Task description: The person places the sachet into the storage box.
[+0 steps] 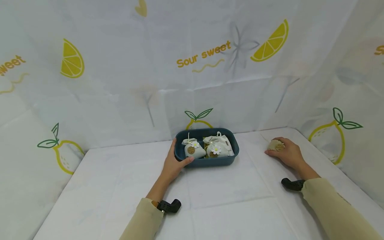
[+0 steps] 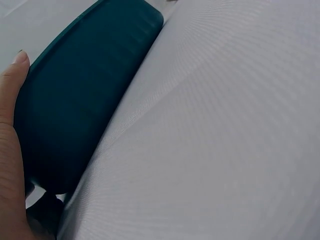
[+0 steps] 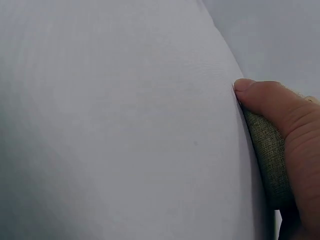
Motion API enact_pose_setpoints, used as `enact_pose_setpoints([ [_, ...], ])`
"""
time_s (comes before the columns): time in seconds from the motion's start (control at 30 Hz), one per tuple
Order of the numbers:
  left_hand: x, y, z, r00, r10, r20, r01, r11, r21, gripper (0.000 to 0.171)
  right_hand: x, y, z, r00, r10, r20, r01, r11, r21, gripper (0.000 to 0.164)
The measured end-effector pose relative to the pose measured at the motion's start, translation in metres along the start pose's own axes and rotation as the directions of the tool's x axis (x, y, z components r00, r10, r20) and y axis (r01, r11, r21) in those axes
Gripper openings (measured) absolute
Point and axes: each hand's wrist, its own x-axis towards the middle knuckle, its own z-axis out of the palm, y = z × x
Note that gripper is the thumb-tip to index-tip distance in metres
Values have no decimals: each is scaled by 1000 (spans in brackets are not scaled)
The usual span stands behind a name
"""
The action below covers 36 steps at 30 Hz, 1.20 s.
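Observation:
A dark teal plastic bin (image 1: 210,162) stands at the back middle of the table. My left hand (image 1: 175,164) grips its left end, thumb along the front rim and fingers round the side; the left wrist view shows the thumb against the bin wall (image 2: 75,95). Inside lie small pale drawstring pouches, one at the left (image 1: 192,151) and others bunched at the right (image 1: 220,148), with white daisies and round tan labels. Off to the right, my right hand (image 1: 288,153) holds another small linen pouch (image 1: 275,145) between thumb and fingers, low at the table. Its woven cloth (image 3: 267,150) shows below the thumb.
A white cloth covers the table (image 1: 228,200). White curtains (image 1: 120,83) printed with lemons rise close behind the bin and along both sides. Each wrist wears a black strapped device, one on the left (image 1: 170,206) and one on the right (image 1: 292,184).

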Motion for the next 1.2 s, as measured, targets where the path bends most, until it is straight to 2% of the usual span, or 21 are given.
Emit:
enact_pose_setpoints([
  [0.27, 0, 0, 0, 1000, 0, -7, 0, 1000, 0, 115, 5, -23, -7, 992, -124, 18, 124, 992, -3, 62],
  [0.53, -1, 0, 1, 1000, 0, -5, 0, 1000, -12, 114, 5, -73, -19, 977, -206, 50, 207, 978, -11, 61],
  [0.7, -1, 0, 2, 1000, -4, 1, 4, 1000, -10, 114, 3, -104, -24, 952, -306, 32, 306, 952, -2, 57],
  [0.9, 0, 0, 1, 1000, -3, -3, 3, 1000, -8, 113, 6, -131, -18, 921, -391, 5, 390, 920, 26, 53],
  [1.2, 0, -1, 1, 1000, 3, 0, -3, 1000, -5, 113, 12, -180, 1, 894, -444, 63, 434, 891, 132, 55],
])
